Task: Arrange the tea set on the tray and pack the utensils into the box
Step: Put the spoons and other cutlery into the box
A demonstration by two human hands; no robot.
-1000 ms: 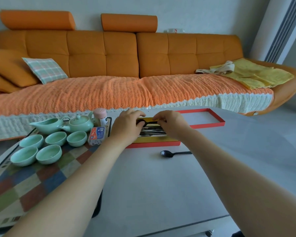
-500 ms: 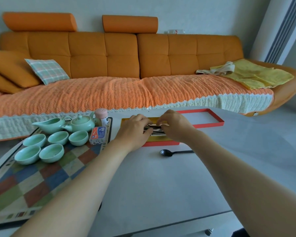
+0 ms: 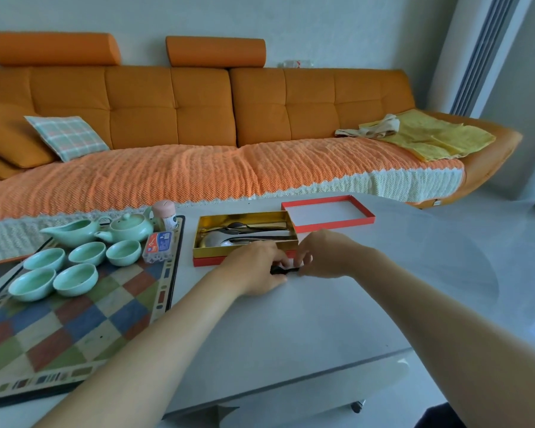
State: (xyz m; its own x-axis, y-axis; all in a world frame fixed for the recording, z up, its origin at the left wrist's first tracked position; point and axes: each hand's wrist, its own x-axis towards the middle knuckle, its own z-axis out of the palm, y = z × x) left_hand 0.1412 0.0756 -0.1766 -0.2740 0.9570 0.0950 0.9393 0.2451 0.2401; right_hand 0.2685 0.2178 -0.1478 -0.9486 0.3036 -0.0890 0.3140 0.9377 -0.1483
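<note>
Two hands meet over a black spoon (image 3: pixel 279 270) that lies on the white worktop (image 3: pixel 337 319), just in front of the box (image 3: pixel 209 261). The left hand (image 3: pixel 255 268) curls its fingers over one end of the spoon, and the right hand (image 3: pixel 325 254) pinches the other end with bent fingertips; most of the spoon is hidden beneath them. The box, gold inside with a red base, sits open and holds several dark and silvery utensils (image 3: pixel 247 234) lying lengthwise. Its red lid (image 3: pixel 334 225) rests upturned, touching the box's far right corner. To the left, the chequered tray (image 3: pixel 74 329) carries five pale green cups (image 3: pixel 76 278), a teapot (image 3: pixel 132 228) and a pitcher (image 3: pixel 74 231) along its far edge, with a small blue and orange packet (image 3: pixel 158 245) beside the cups. An orange sofa (image 3: pixel 198 118) stands behind.
</note>
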